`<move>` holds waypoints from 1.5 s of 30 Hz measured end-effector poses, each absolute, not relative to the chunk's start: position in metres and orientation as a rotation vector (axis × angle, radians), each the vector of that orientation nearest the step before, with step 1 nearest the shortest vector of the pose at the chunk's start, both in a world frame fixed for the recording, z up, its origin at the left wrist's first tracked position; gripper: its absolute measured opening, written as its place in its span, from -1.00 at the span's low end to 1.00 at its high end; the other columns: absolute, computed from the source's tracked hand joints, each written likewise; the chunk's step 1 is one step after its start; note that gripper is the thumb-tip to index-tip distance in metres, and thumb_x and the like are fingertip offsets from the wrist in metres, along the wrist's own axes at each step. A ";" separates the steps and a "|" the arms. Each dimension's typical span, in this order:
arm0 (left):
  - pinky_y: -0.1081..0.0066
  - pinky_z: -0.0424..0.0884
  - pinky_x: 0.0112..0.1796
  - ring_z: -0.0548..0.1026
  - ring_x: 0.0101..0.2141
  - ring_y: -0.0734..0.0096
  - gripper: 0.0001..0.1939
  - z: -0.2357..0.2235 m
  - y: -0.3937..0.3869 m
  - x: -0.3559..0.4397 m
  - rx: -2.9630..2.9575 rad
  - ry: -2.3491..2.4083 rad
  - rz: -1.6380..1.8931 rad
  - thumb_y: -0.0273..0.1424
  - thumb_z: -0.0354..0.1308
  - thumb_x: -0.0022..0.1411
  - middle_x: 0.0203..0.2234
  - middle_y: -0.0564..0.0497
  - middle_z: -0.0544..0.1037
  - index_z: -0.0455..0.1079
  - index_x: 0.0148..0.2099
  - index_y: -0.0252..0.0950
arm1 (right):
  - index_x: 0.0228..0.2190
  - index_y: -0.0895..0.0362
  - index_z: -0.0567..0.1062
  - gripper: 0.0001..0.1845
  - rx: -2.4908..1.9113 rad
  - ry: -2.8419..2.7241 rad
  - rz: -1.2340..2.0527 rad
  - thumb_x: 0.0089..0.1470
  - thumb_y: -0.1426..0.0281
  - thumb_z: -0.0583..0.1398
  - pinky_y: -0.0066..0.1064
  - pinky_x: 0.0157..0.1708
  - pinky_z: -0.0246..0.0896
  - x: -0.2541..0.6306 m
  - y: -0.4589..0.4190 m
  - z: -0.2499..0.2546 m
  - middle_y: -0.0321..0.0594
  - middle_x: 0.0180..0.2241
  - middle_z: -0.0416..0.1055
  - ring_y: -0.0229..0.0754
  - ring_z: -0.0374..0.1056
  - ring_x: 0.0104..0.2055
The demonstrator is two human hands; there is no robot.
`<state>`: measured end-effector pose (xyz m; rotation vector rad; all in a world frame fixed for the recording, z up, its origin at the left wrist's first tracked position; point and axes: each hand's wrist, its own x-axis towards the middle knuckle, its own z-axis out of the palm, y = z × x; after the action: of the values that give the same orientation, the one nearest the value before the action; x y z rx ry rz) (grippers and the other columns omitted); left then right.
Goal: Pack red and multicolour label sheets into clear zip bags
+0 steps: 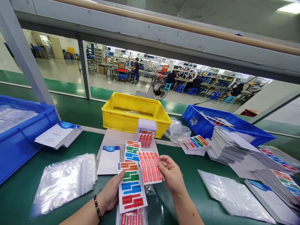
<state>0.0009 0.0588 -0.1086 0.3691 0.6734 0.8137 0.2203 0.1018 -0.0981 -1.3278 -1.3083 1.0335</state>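
My left hand [110,191] grips a multicoloured sticker sheet [131,187] by its left edge, thumb on top. A red sticker sheet [150,168] is pinched at its right edge between the thumb and fingers of my right hand [172,175]; its left side meets or overlaps the multicoloured one. Below them, at the bottom edge, lies a plastic bag [132,218] with red stickers showing through. Just beyond my hands are another multicoloured sheet [132,149], a white-and-blue booklet [108,160], and a stack of red sticker sheets [145,139] standing against a white block.
Clear plastic bags [65,181] lie left, more bags [234,197] right. A yellow bin [136,117] stands at the back, between a blue bin [25,131] and another blue bin [225,125]. Paper stacks [228,147] crowd the right. People sit at distant benches.
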 end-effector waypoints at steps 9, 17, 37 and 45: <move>0.19 0.37 -0.15 0.54 -0.26 0.12 -0.53 -0.116 0.057 0.003 0.530 0.657 0.915 -0.24 0.32 -0.06 -0.26 -0.20 0.58 0.41 -0.12 -0.40 | -0.50 0.14 0.37 -0.65 -1.236 -1.453 1.418 -0.14 0.11 0.25 -0.53 -0.68 0.02 0.173 0.076 -0.107 -0.43 -0.69 0.19 -0.38 0.10 -0.69; 0.26 0.38 -0.21 0.53 -0.33 0.23 -0.57 -0.110 0.055 -0.001 0.762 0.696 0.729 -0.17 0.28 -0.04 -0.34 -0.12 0.59 0.43 -0.16 -0.34 | -0.32 0.14 0.38 -0.57 -1.054 -1.202 1.634 -0.19 0.15 0.32 -0.40 -0.48 0.25 0.180 0.082 -0.105 -0.30 -0.52 0.40 -0.24 0.34 -0.52; 0.36 0.30 -0.20 0.34 -0.24 0.28 -0.85 -0.104 0.065 -0.014 1.462 0.960 0.793 -0.31 0.15 0.06 -0.32 -0.02 0.32 0.47 -0.43 -0.28 | -0.43 0.14 0.36 -0.57 -1.126 -0.948 1.409 -0.27 0.15 0.36 -0.48 -0.64 0.25 0.197 0.097 -0.108 -0.29 -0.55 0.47 -0.23 0.37 -0.60; 0.32 0.27 -0.16 0.35 -0.21 0.24 -0.84 -0.106 0.064 -0.010 1.399 0.977 0.822 -0.34 0.13 0.07 -0.31 -0.02 0.31 0.38 -0.49 -0.29 | -0.27 0.09 0.33 -0.56 -1.042 -1.088 1.576 -0.18 0.19 0.32 -0.37 -0.44 0.28 0.184 0.090 -0.112 -0.32 -0.50 0.46 -0.20 0.39 -0.50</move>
<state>-0.0095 0.0636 -0.1065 1.3988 0.9769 0.8224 0.1840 0.0896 -0.1116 -1.0422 -1.0883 1.5756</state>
